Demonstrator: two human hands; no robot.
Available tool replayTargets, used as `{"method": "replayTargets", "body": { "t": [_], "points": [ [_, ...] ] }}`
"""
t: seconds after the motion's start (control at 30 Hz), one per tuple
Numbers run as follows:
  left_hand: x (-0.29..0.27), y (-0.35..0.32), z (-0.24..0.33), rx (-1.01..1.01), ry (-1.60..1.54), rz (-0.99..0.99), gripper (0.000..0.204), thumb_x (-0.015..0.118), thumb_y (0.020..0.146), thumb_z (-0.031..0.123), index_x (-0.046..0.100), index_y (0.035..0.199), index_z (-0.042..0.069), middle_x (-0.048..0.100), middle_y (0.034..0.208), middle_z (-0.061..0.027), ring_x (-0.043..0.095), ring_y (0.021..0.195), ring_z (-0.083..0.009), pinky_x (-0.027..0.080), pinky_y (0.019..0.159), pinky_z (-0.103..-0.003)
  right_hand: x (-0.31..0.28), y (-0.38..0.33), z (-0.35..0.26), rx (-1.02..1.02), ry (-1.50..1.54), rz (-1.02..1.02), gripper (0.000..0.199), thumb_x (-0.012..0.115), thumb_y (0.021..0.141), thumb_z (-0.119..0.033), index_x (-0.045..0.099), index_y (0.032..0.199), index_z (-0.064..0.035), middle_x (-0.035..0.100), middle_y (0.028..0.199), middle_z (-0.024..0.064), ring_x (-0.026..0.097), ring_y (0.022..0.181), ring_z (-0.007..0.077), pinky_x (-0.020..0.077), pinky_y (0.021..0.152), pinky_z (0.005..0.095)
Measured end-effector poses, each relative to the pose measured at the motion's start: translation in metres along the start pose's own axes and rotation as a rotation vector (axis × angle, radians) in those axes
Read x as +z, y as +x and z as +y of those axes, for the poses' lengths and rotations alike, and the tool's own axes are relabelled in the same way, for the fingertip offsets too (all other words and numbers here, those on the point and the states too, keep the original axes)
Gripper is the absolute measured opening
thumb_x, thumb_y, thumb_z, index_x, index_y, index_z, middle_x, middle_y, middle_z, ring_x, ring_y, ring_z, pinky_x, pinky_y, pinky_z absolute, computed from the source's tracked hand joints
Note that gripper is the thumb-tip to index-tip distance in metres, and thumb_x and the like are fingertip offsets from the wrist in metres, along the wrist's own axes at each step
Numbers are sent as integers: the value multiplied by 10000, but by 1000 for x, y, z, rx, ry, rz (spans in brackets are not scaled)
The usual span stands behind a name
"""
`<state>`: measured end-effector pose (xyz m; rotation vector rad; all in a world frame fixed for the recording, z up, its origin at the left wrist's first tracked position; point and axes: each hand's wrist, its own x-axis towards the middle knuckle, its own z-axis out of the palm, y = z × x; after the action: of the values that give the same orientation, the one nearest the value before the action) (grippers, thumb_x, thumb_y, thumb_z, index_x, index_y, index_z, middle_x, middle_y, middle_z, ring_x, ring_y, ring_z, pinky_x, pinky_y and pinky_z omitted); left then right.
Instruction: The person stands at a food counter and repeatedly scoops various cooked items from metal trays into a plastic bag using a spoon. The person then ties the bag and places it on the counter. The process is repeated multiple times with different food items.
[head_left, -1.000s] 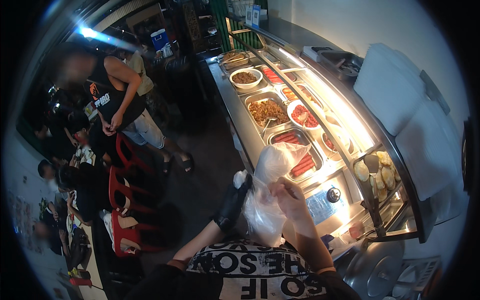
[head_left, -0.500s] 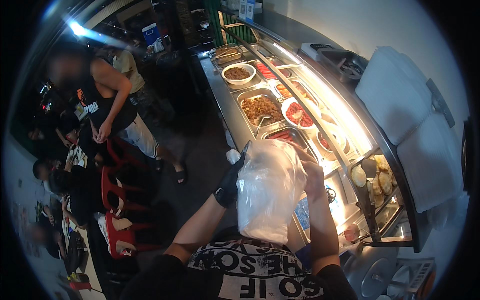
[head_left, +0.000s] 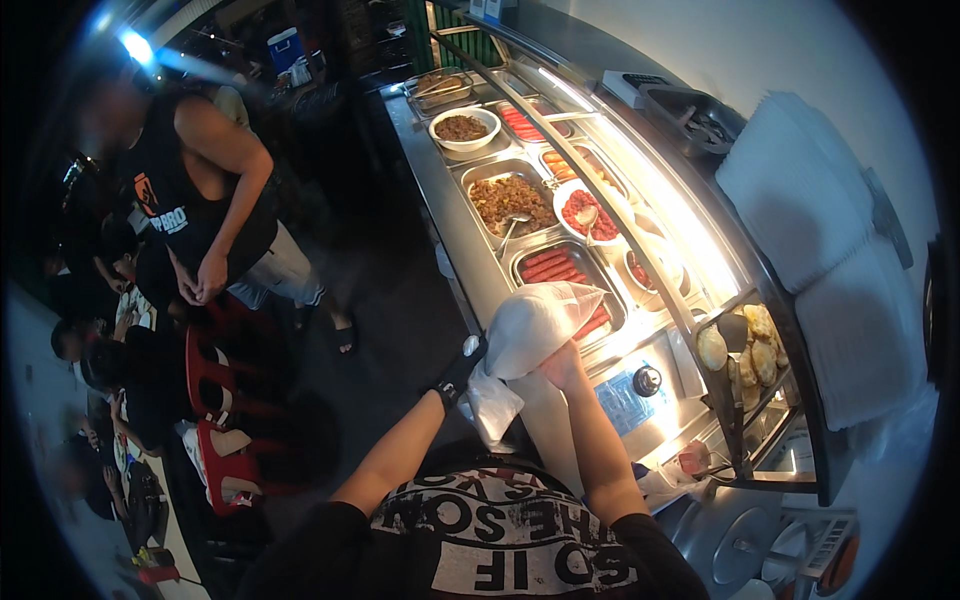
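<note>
Holding a thin plastic bag (head_left: 535,325) in front of the lit food counter (head_left: 480,285), both hands meet at its lower edge. L→R, w/ the counter as landmark:

Far left of counter: a person in a dark sleeveless top (head_left: 185,215) stands w/ hands clasped; red chairs (head_left: 215,400) and seated people below, well apart from the counter.

Left hand (head_left: 462,365): wears a dark glove, fingers closed on the bag's lower left corner, just off the counter's front edge.

Bag: whitish, translucent, puffed up w/ air, top tilted toward the counter's sausage tray (head_left: 565,275). A limp white sheet or 2nd bag (head_left: 493,405) hangs beneath the gloved hand; cannot tell which. Judged very light, soft, no stiffness, likely slippery; collapses if squeezed. Best held by pinching the film at the rim or corners, not the body.

Right hand (head_left: 562,368): bare, fingers curled up against the bag's underside; exact pinch hidden by the film.

Counter surface: stainless steel, trays in a row — minced meat (head_left: 512,200), red sauce bowl (head_left: 590,212), white bowl (head_left: 463,127) at far end. Curved glass guard (head_left: 640,190) above; fried pieces (head_left: 755,345) at the near right end.

Right of counter: white wall, stacked white cloth-like sheets (head_left: 800,210). Room dim, aisle narrow.
</note>
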<state>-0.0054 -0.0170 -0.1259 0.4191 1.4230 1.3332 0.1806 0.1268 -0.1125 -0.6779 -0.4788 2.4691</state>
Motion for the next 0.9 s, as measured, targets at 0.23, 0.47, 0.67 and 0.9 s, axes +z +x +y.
{"method": "replayTargets", "body": {
  "t": [0.23,0.47,0.67,0.9],
  "points": [
    [-14,-43,28,188,178,297,336,546,924,342,658,964,28,647,789,-62,607,716,-135,479,664,-291,56,-81,2,-745,-751,532,214,580,850,-157,630,1028,-49,573,837,7,539,867,148,421,689,216],
    [26,-164,152,405,-115,-156,330,533,944,241,572,1123,-33,649,1045,-143,609,956,-174,483,863,-318,192,-148,15,-689,-1251,-210,389,675,777,25,580,1154,17,557,960,48,556,883,130,465,778,252],
    [29,-207,174,396,-204,-191,288,605,879,63,564,1143,-41,619,1146,-148,608,998,-165,496,851,-285,214,-161,15,-659,-1153,-158,385,571,817,135,559,1183,15,588,856,57,575,728,105,499,675,221],
    [29,-203,157,432,-207,49,229,680,823,56,635,1029,-34,681,968,-99,634,852,-122,511,764,-243,222,-173,23,-577,-1189,-158,389,482,854,133,541,1216,3,606,803,42,586,726,106,482,675,228]
  ]
}}
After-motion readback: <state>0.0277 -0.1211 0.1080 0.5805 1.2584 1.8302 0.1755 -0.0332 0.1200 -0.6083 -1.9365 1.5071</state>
